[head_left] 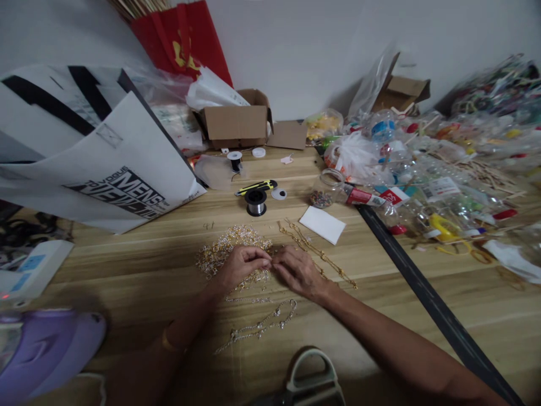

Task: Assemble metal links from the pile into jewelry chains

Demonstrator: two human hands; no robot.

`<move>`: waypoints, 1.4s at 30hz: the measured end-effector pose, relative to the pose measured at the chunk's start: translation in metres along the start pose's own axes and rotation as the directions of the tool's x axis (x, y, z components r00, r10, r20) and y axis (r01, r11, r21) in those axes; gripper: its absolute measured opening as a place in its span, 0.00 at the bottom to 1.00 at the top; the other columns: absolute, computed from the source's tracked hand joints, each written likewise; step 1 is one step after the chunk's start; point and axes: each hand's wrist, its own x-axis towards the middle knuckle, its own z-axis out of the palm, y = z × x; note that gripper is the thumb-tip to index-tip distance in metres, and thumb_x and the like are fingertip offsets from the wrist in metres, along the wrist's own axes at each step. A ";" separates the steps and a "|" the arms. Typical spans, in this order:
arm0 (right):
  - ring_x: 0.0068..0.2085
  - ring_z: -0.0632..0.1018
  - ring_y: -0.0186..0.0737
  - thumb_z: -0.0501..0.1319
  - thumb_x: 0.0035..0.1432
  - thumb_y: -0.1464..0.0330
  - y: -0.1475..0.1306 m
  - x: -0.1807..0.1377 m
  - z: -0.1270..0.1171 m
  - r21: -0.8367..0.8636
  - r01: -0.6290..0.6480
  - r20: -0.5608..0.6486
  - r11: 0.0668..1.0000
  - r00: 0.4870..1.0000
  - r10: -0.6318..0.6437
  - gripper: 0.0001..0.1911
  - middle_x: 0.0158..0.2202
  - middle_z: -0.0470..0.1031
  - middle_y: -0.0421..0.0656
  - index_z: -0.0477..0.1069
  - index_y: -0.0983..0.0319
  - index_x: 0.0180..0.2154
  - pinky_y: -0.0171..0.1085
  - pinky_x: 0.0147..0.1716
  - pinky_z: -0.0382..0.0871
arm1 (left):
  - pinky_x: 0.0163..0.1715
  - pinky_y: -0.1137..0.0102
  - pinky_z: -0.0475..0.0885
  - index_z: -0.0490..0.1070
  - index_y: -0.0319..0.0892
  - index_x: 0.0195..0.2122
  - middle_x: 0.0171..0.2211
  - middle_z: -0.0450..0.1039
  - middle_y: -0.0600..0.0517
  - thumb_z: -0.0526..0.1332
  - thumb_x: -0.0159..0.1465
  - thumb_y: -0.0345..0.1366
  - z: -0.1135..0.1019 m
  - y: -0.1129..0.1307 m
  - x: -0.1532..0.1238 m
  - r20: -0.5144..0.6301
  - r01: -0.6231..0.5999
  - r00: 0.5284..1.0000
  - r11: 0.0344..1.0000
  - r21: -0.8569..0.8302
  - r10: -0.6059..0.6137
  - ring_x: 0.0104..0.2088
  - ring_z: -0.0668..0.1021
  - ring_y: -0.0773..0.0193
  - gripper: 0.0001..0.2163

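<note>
Over the right side of a pile of small gold and silver jewelry pieces (230, 248), my left hand (244, 266) is closed in a pinch. Its fingertips meet those of my right hand (299, 269), also closed. Whatever lies between the fingertips is too small to make out. Two gold chains (327, 260) stretch out beyond and to the right of my right hand. Closer to me lies a silver chain with beads (262, 326), and a shorter silver chain (248, 300) sits just below the pile.
Behind the hands are a wire spool (256, 203), a yellow-black utility knife (257, 187), a jar of beads (323, 192) and a folded white paper (323, 224). Plastic bottles (439, 186) crowd the right. A white bag (122, 163) stands left; a grey-green handle (313, 369) is in front.
</note>
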 end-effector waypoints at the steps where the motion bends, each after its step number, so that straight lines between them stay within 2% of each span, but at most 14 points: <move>1: 0.37 0.72 0.38 0.53 0.62 0.72 0.000 0.000 0.000 0.001 0.002 -0.001 1.000 1.000 -0.002 0.04 0.34 0.72 0.45 0.67 0.62 0.37 0.37 0.36 0.67 | 0.33 0.71 0.71 0.75 0.36 0.29 0.26 0.78 0.50 0.66 0.52 0.35 0.000 -0.001 0.000 0.000 -0.001 1.000 1.000 -0.006 0.001 0.29 0.78 0.65 0.07; 10: 0.37 0.72 0.38 0.53 0.62 0.71 0.002 -0.001 0.000 -0.009 -0.015 0.004 1.000 1.000 0.015 0.05 0.35 0.72 0.45 0.67 0.62 0.37 0.38 0.36 0.67 | 0.32 0.71 0.73 0.74 0.36 0.28 0.25 0.78 0.50 0.69 0.48 0.36 0.002 -0.001 0.000 -0.001 0.016 1.000 0.998 -0.065 -0.016 0.28 0.79 0.65 0.09; 18: 0.37 0.73 0.39 0.53 0.63 0.71 0.001 0.000 0.000 0.004 0.005 0.002 1.000 1.000 -0.005 0.05 0.34 0.73 0.45 0.67 0.61 0.37 0.38 0.38 0.67 | 0.30 0.70 0.74 0.74 0.35 0.27 0.23 0.78 0.49 0.69 0.49 0.39 0.001 0.000 0.000 0.002 0.010 1.000 0.999 -0.051 -0.010 0.26 0.78 0.64 0.11; 28: 0.35 0.73 0.38 0.55 0.62 0.69 0.000 -0.001 0.001 -0.004 -0.018 -0.016 1.000 1.000 0.018 0.04 0.33 0.74 0.44 0.67 0.61 0.38 0.38 0.37 0.66 | 0.30 0.73 0.69 0.74 0.36 0.26 0.23 0.75 0.51 0.64 0.54 0.37 -0.001 -0.005 0.002 0.011 -0.062 0.998 0.995 0.075 0.062 0.26 0.75 0.67 0.08; 42: 0.36 0.72 0.38 0.56 0.61 0.68 -0.001 0.001 0.000 0.026 -0.021 -0.009 0.999 1.000 0.021 0.04 0.34 0.72 0.44 0.66 0.61 0.38 0.38 0.36 0.66 | 0.29 0.74 0.68 0.74 0.36 0.27 0.23 0.75 0.51 0.63 0.54 0.36 0.000 -0.005 0.000 0.018 -0.077 0.997 0.991 0.111 0.075 0.26 0.74 0.67 0.07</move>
